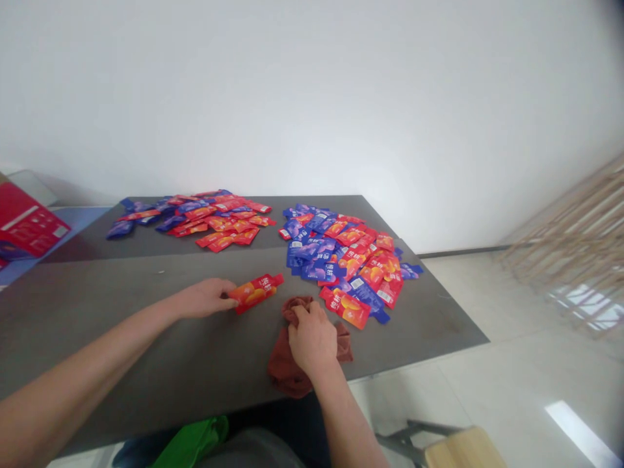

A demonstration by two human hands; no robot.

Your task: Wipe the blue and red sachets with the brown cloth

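Between the thumb and fingers of my left hand [212, 298] is one end of a red pouch [256, 292] with orange fruit printed on it. The pouch lies low over the grey table [160, 351], its narrow spout end pointing right. My right hand [312, 335] is closed on a crumpled brown cloth [287, 364] near the table's front edge. Right of the cloth, a red pouch [346, 307] lies at the near side of a spread heap of red and blue pouches [361, 253].
Another pile of red and blue pouches [214, 214] lies at the back left by the white wall [292, 97]. A red box [29, 221] stands at the far left. Below the table are a green item [192, 443] and a wooden stool [465, 448]. Wooden sticks [570, 221] stand right.
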